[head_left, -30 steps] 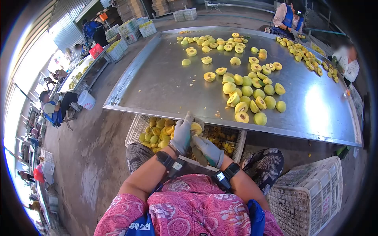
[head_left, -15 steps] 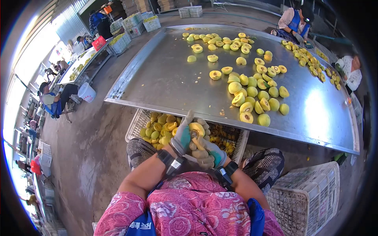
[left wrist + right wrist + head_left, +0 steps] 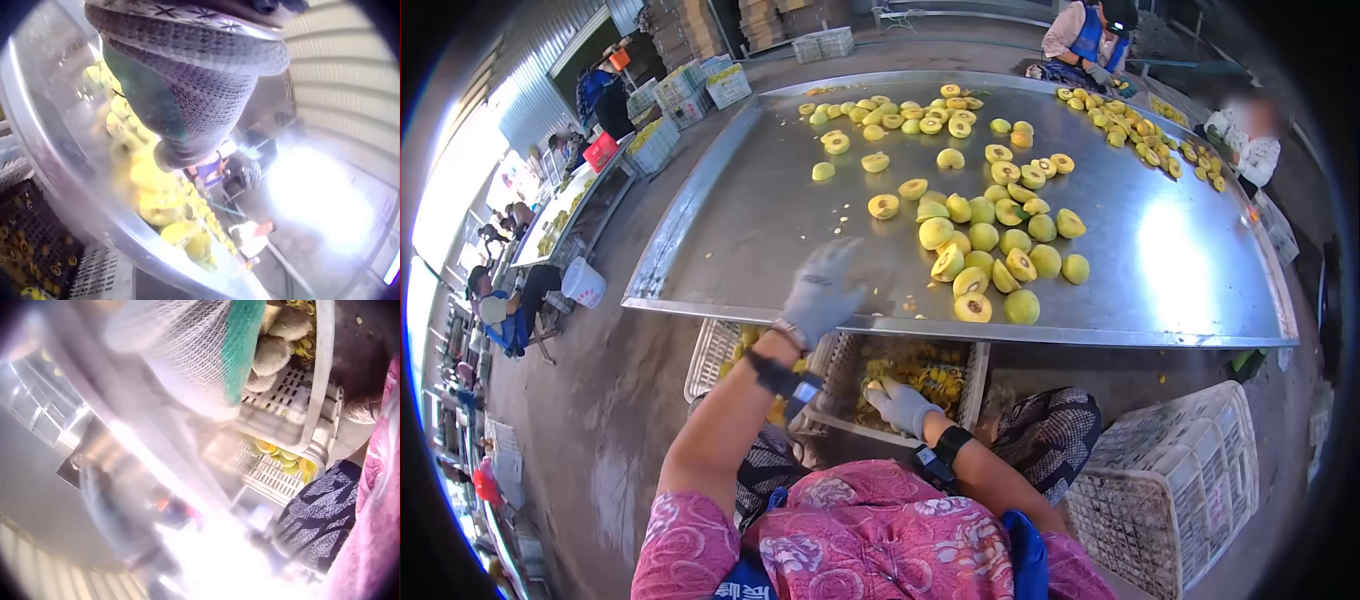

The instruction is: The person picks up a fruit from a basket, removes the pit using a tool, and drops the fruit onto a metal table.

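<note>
My left hand (image 3: pixel 825 288), in a grey knit glove with a green palm, reaches blurred over the near edge of the metal table (image 3: pixel 730 230). Its fingers are stretched out and hold nothing visible. Halved yellow-green stone fruit (image 3: pixel 973 306) lie to its right, some with brown pits showing. Below the table edge, my right hand (image 3: pixel 903 408) hovers over a crate (image 3: pixel 975 385) of pits and scraps. In the right wrist view its gloved fingers (image 3: pixel 272 356) curl round a tan, handle-like piece (image 3: pixel 270 317), mostly hidden; I cannot tell its exact kind.
Beside the scrap crate, another white crate (image 3: pixel 712 352) holds fruit halves. An upturned crate (image 3: pixel 1170 490) leans at my right. Two people (image 3: pixel 1090 45) (image 3: pixel 1250 140) work at the table's far right near a long pile of halves (image 3: pixel 1120 125). A white bucket (image 3: pixel 584 283) stands left.
The hands have separated from around the fruit they held together. My left hand has moved up and left over the table; my right has lowered over the scrap crate. The view has turned slightly right.
</note>
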Tool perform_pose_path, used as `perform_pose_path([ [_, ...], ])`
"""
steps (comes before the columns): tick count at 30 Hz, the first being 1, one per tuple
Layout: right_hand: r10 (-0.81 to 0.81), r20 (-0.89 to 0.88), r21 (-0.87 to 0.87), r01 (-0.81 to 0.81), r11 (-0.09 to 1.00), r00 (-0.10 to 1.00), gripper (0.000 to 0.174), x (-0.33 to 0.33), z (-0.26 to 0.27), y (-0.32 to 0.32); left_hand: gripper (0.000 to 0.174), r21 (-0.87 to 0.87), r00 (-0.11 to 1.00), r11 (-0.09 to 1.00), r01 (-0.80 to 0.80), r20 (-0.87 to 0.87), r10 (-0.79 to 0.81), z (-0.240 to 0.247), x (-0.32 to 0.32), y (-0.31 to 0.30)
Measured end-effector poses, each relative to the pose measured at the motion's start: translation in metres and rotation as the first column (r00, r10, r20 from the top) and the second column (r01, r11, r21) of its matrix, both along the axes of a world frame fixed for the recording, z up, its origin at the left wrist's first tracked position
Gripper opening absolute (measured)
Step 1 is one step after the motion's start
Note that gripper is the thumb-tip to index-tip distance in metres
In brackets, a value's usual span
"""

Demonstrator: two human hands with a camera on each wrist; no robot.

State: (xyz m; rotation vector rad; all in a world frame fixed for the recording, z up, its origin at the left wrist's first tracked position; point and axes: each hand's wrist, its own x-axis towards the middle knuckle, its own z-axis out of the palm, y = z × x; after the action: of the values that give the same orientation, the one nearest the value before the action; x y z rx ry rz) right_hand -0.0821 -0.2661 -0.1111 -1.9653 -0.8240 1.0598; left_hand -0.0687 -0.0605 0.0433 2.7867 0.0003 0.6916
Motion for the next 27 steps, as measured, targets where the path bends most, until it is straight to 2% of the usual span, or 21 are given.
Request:
perform_pose_path([
  [1, 0.007, 0.178, -0.01, -0.005, 1.0, 0.984, 0.054, 0.002, 0.0, -0.002, 0.056, 0.022, 0.997, 0.998, 0.057, -0.044, -0.056, -0.004, 0.02, -0.009],
  [2, 0.131, 0.095, -0.154, -0.116, 0.981, 0.987, 0.06, 0.007, 0.001, -0.006, 0.062, 0.043, 0.989, 0.992, 0.118, -0.091, -0.113, -0.007, 0.039, -0.018],
  [4, 0.399, 0.126, -0.362, -0.332, 0.871, 0.908, 0.061, 0.003, 0.002, -0.013, 0.067, 0.066, 0.976, 0.986, 0.156, -0.166, -0.143, -0.022, 0.074, -0.035],
  [5, 0.423, 0.106, -0.386, -0.355, 0.851, 0.9, 0.061, 0.003, -0.001, -0.013, 0.069, 0.079, 0.967, 0.982, 0.174, -0.202, -0.155, -0.028, 0.089, -0.041],
  [8, 0.217, 0.052, -0.279, -0.194, 0.94, 0.975, 0.062, 0.013, 0.015, -0.013, 0.076, -0.215, 0.881, 0.977, -0.014, -0.464, -0.089, -0.015, 0.109, -0.063],
  [9, 0.314, 0.051, -0.292, -0.286, 0.912, 0.948, 0.061, 0.012, -0.005, -0.013, 0.079, -0.234, 0.883, 0.972, -0.033, -0.462, -0.082, -0.018, 0.115, -0.064],
  [12, 0.414, 0.057, -0.381, -0.363, 0.85, 0.909, 0.059, 0.003, -0.006, -0.02, 0.08, -0.351, 0.863, 0.93, -0.113, -0.498, -0.083, -0.037, 0.126, -0.068],
  [13, 0.274, 0.034, -0.336, -0.248, 0.909, 0.961, 0.058, 0.007, 0.013, -0.022, 0.082, -0.371, 0.867, 0.917, -0.145, -0.494, -0.063, -0.039, 0.131, -0.069],
  [16, 0.237, 0.079, -0.309, -0.202, 0.929, 0.968, 0.058, 0.012, 0.002, -0.019, 0.088, -0.428, 0.863, 0.869, -0.249, -0.505, -0.001, -0.048, 0.131, -0.073],
  [18, 0.485, -0.009, -0.435, -0.44, 0.785, 0.875, 0.058, 0.001, -0.001, -0.022, 0.088, -0.487, 0.85, 0.828, -0.279, -0.527, -0.023, -0.04, 0.127, -0.079],
  [19, 0.448, -0.015, -0.41, -0.414, 0.813, 0.894, 0.06, 0.002, 0.001, -0.021, 0.088, -0.515, 0.846, 0.806, -0.291, -0.531, -0.034, -0.034, 0.127, -0.081],
  [22, 0.362, -0.012, -0.315, -0.347, 0.883, 0.932, 0.064, 0.005, -0.001, -0.014, 0.082, -0.574, 0.913, 0.789, -0.221, -0.407, -0.04, -0.041, 0.124, -0.083],
  [25, 0.334, -0.002, -0.225, -0.326, 0.918, 0.943, 0.066, 0.003, 0.002, -0.008, 0.079, -0.624, 0.901, 0.737, -0.261, -0.432, -0.047, -0.038, 0.116, -0.092],
  [27, 0.307, 0.004, -0.168, -0.302, 0.938, 0.952, 0.066, 0.005, 0.008, -0.008, 0.074, -0.689, 0.893, 0.663, -0.292, -0.445, -0.069, -0.032, 0.11, -0.097],
])
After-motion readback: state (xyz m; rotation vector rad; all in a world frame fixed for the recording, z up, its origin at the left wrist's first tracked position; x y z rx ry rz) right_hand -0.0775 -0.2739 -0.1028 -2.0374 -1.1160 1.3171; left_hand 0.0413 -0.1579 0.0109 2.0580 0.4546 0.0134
